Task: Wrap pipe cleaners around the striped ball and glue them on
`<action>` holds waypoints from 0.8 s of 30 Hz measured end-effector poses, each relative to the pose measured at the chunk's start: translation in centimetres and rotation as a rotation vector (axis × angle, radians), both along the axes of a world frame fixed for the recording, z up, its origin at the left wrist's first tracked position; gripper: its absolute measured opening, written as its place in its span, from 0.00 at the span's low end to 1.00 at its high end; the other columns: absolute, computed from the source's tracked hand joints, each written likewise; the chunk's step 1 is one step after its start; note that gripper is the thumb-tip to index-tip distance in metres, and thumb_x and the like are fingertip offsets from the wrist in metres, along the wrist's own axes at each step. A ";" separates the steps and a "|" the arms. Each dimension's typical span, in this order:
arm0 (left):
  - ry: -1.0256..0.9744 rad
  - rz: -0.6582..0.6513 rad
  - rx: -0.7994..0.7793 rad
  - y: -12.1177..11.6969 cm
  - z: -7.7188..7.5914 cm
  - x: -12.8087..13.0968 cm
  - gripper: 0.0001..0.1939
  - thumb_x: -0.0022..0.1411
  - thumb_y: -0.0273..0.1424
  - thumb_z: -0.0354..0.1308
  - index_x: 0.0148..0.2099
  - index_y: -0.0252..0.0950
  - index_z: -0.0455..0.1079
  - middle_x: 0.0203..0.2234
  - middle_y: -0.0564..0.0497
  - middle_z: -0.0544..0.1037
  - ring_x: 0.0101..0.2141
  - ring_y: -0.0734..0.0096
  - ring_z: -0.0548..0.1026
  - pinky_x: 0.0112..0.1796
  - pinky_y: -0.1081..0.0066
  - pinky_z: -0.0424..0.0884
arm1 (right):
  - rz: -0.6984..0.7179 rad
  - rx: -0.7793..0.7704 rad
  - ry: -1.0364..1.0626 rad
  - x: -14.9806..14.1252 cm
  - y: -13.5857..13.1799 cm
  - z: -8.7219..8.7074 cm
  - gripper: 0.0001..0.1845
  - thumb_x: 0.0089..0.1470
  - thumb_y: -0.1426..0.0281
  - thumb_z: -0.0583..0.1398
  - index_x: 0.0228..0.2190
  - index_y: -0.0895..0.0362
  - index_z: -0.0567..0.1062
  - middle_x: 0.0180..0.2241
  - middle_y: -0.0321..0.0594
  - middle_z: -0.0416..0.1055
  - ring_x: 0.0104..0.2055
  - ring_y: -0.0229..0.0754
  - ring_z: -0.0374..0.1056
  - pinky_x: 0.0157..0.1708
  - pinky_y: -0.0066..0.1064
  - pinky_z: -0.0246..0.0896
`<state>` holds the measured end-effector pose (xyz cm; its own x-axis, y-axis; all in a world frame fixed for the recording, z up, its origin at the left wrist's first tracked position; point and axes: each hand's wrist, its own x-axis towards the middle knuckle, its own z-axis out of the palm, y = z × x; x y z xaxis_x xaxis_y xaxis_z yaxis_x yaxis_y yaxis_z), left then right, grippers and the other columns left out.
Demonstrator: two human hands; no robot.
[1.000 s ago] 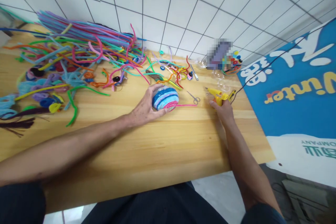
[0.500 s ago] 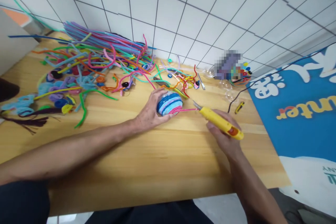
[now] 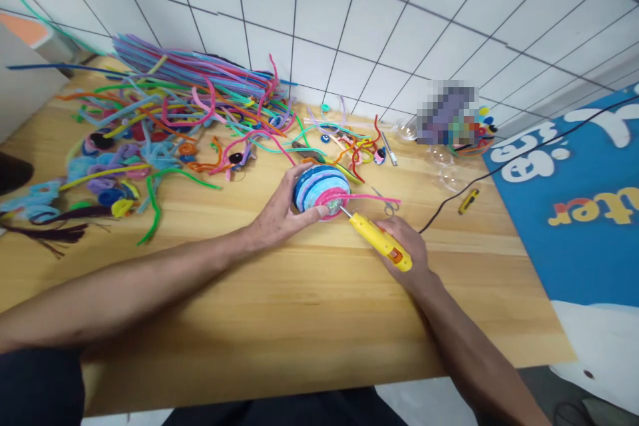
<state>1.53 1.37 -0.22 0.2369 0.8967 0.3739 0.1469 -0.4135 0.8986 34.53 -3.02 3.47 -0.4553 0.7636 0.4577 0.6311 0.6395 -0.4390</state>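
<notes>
My left hand (image 3: 283, 212) grips a striped ball (image 3: 319, 185) from its left side, thumb along the lower front. Blue, light blue, purple and pink fuzzy strands wrap the ball, and a small greyish patch shows near its lower right. From there a loose pink pipe cleaner (image 3: 372, 198) sticks out to the right. In my right hand (image 3: 407, 246) is a yellow hot glue gun (image 3: 375, 237). Its metal nozzle is at the ball's lower right, by the bare patch; whether it touches is too small to tell.
Small scissors (image 3: 387, 206) lie just behind the glue gun. A dark cable (image 3: 452, 200) runs right, past a yellow box cutter (image 3: 468, 202). Tangled pipe cleaners (image 3: 164, 120) heap up at the back left, below the tiled wall (image 3: 329, 20). Clear plastic domes (image 3: 446, 173) stand at the back right.
The glue gun has moved left, from the pink strand's free end to the ball. The ball has turned, showing more pink and the greyish patch. The scissors have come into sight.
</notes>
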 end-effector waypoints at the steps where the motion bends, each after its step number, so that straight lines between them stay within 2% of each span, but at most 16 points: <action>1: -0.006 -0.007 -0.011 -0.1 0.1 0.0 0.47 0.72 0.56 0.73 0.78 0.44 0.56 0.74 0.35 0.71 0.71 0.40 0.77 0.72 0.40 0.77 | -0.008 -0.011 -0.003 -0.1 0.0 0.0 0.15 0.74 0.56 0.63 0.54 0.45 0.86 0.40 0.46 0.88 0.38 0.55 0.84 0.40 0.48 0.82; 6: -0.026 -0.068 -0.012 -0.3 0.5 -0.1 0.44 0.72 0.54 0.74 0.77 0.46 0.58 0.74 0.37 0.72 0.71 0.41 0.77 0.73 0.41 0.77 | -0.051 -0.014 0.021 -0.7 0.1 -0.5 0.12 0.73 0.58 0.65 0.53 0.45 0.85 0.44 0.47 0.90 0.43 0.58 0.86 0.47 0.51 0.84; 13: -0.026 -0.129 -0.065 -0.5 0.8 -0.2 0.44 0.72 0.51 0.75 0.78 0.46 0.60 0.75 0.37 0.71 0.73 0.39 0.75 0.74 0.39 0.75 | 0.016 -0.011 0.008 -1.0 -0.4 -0.3 0.16 0.76 0.55 0.62 0.55 0.46 0.86 0.37 0.45 0.85 0.36 0.54 0.80 0.38 0.45 0.79; 18: -0.015 -0.130 -0.064 -0.5 0.8 -0.2 0.45 0.72 0.52 0.75 0.79 0.46 0.60 0.75 0.37 0.71 0.74 0.38 0.75 0.74 0.38 0.74 | 0.019 -0.038 -0.015 -0.8 -0.5 0.1 0.19 0.77 0.53 0.60 0.56 0.46 0.86 0.37 0.45 0.85 0.36 0.54 0.79 0.38 0.46 0.78; 24: -0.001 -0.153 -0.065 -0.3 0.8 -0.3 0.44 0.72 0.52 0.75 0.79 0.46 0.59 0.74 0.38 0.72 0.72 0.40 0.76 0.73 0.39 0.76 | -0.034 -0.001 -0.012 -1.0 -0.6 -0.2 0.16 0.77 0.56 0.61 0.55 0.45 0.86 0.38 0.45 0.86 0.37 0.54 0.80 0.38 0.46 0.78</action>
<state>1.21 1.04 0.62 0.3717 0.8728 0.3164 0.0856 -0.3716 0.9245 33.56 -3.67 3.29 -0.4342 0.7792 0.4520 0.6580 0.6171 -0.4316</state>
